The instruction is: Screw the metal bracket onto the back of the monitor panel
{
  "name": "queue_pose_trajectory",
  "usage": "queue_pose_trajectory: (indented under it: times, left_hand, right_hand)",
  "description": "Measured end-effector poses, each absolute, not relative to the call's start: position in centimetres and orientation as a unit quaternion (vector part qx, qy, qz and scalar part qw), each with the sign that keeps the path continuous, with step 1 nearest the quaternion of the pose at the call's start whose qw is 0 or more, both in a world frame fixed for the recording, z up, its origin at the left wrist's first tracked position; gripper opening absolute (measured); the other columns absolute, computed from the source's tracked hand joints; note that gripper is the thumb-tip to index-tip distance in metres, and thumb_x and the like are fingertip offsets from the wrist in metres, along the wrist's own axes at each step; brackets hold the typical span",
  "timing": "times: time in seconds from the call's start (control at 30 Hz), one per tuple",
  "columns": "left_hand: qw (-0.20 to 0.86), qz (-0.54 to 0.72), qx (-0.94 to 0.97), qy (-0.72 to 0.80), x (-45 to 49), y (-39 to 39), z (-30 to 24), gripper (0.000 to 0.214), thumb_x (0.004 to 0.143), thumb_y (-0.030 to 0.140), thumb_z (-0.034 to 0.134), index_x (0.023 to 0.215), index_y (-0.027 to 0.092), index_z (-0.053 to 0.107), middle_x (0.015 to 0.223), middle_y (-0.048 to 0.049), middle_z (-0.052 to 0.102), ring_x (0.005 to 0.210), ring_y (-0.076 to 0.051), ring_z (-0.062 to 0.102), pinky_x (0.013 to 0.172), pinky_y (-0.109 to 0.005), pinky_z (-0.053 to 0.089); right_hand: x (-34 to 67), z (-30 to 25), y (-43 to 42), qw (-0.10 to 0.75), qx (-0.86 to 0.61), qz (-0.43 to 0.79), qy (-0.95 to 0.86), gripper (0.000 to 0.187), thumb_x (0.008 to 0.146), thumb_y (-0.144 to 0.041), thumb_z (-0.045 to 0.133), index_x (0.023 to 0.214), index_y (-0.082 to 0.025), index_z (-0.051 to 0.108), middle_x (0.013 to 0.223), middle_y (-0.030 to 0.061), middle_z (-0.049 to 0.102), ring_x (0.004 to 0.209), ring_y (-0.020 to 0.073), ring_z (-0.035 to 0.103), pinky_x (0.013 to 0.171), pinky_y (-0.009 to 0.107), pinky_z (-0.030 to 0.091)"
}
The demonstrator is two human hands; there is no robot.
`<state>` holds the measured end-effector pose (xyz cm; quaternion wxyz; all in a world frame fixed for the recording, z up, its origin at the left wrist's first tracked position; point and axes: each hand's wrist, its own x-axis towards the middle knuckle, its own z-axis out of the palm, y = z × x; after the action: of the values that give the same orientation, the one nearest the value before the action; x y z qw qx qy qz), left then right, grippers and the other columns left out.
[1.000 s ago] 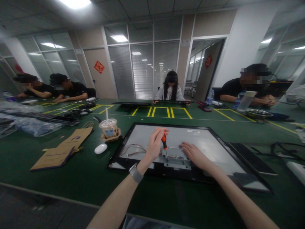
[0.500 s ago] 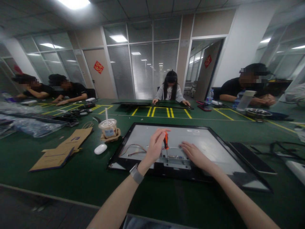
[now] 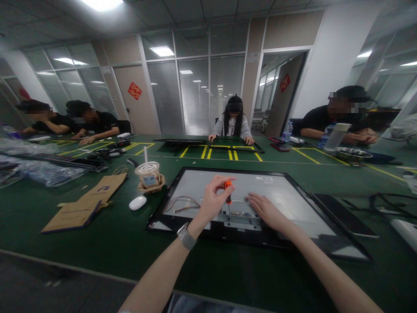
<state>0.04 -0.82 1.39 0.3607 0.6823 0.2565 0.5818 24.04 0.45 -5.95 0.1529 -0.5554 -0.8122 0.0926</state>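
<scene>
My left hand [image 3: 215,194] grips the orange and black handle of a screwdriver [image 3: 229,199], which stands upright. Its thin shaft points down at the left part of a metal bracket with a circuit board [image 3: 243,219]; whether the tip sits in a screw I cannot make out. Flat on the panel's back, with fingers stretched out, lies my right hand [image 3: 265,211], just right of the bracket. Beneath both hands is a monitor panel [image 3: 286,195], grey-backed with a black frame, lying face down. A bundle of thin cables [image 3: 184,203] rests on its left side.
Left of the panel are a drink cup [image 3: 148,174] in a carton holder, a white mouse-like case [image 3: 137,202] and a paper bag [image 3: 87,200]. On the right lies a dark flat device [image 3: 345,215]. Across the table, a person [image 3: 233,119] handles a black frame [image 3: 234,145].
My left thumb and fingers have shifted around the screwdriver handle, the thumb now across its front. My right hand stays put. The person opposite has tilted the black frame and moved a hand inward.
</scene>
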Motion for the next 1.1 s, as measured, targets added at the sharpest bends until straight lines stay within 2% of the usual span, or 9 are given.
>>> queue_pose_trajectory:
  times: [0.17,0.4,0.53,0.77,0.87,1.0,1.1]
  left_hand:
    - [0.358,0.594,0.674,0.257,0.21,-1.11,1.49,0.03,0.096,0.033,0.049,0.11,0.019,0.072,0.097,-0.0059,0.062,0.087,-0.017,0.059,0.081,-0.029,0.048]
    - [0.347,0.597,0.672,0.269,0.17,-0.89,1.34,0.024,0.092,0.034,0.058,0.107,0.021,0.072,0.095,-0.0051,0.059,0.08,-0.015,0.057,0.074,-0.026,0.049]
    - [0.334,0.604,0.67,0.273,0.25,-0.92,1.26,0.02,0.088,0.033,0.064,0.101,0.021,0.073,0.093,-0.0038,0.057,0.078,-0.014,0.056,0.075,-0.027,0.049]
    - [0.377,0.597,0.66,0.256,0.49,-1.3,1.42,0.031,0.096,0.037,0.049,0.107,0.018,0.071,0.102,-0.0082,0.067,0.09,-0.018,0.062,0.084,-0.031,0.049]
    - [0.386,0.589,0.661,0.258,0.43,-1.13,1.28,0.029,0.094,0.038,0.054,0.109,0.019,0.07,0.098,-0.0074,0.067,0.086,-0.017,0.062,0.08,-0.03,0.05]
    - [0.349,0.607,0.658,0.275,0.33,-0.87,1.16,0.019,0.086,0.034,0.067,0.096,0.021,0.073,0.091,-0.0042,0.059,0.08,-0.015,0.057,0.077,-0.027,0.049]
    - [0.341,0.616,0.652,0.28,0.33,-0.86,1.2,0.017,0.083,0.034,0.07,0.093,0.021,0.074,0.09,-0.0034,0.057,0.082,-0.015,0.057,0.078,-0.027,0.049]
  right_hand:
    - [24.07,-6.07,0.56,0.161,-0.55,0.089,-0.815,0.057,0.102,-0.043,0.021,0.133,-0.017,0.061,0.146,0.0151,0.055,0.14,0.0293,0.044,0.115,0.056,0.029]
    - [24.23,-6.57,0.82,0.168,-0.551,0.09,-0.812,0.057,0.102,-0.044,0.022,0.133,-0.016,0.061,0.146,0.0157,0.054,0.139,0.0298,0.045,0.115,0.055,0.03]
    - [24.21,-6.51,0.8,0.161,-0.551,0.091,-0.813,0.058,0.102,-0.044,0.021,0.134,-0.015,0.06,0.146,0.0163,0.054,0.141,0.0298,0.043,0.116,0.056,0.028]
    - [24.17,-6.43,0.76,0.163,-0.554,0.089,-0.811,0.057,0.102,-0.043,0.022,0.133,-0.016,0.061,0.147,0.0164,0.053,0.14,0.03,0.044,0.116,0.057,0.027]
    - [24.2,-6.45,0.71,0.164,-0.555,0.09,-0.811,0.057,0.102,-0.044,0.021,0.133,-0.017,0.061,0.147,0.0155,0.053,0.14,0.0293,0.044,0.116,0.056,0.028]
    - [24.26,-6.51,0.72,0.172,-0.55,0.09,-0.812,0.056,0.102,-0.044,0.022,0.133,-0.018,0.061,0.145,0.0146,0.055,0.139,0.0294,0.045,0.115,0.056,0.03]
    - [24.24,-6.42,0.72,0.17,-0.55,0.09,-0.813,0.056,0.102,-0.044,0.023,0.133,-0.018,0.061,0.146,0.0152,0.054,0.138,0.0299,0.046,0.115,0.055,0.031]
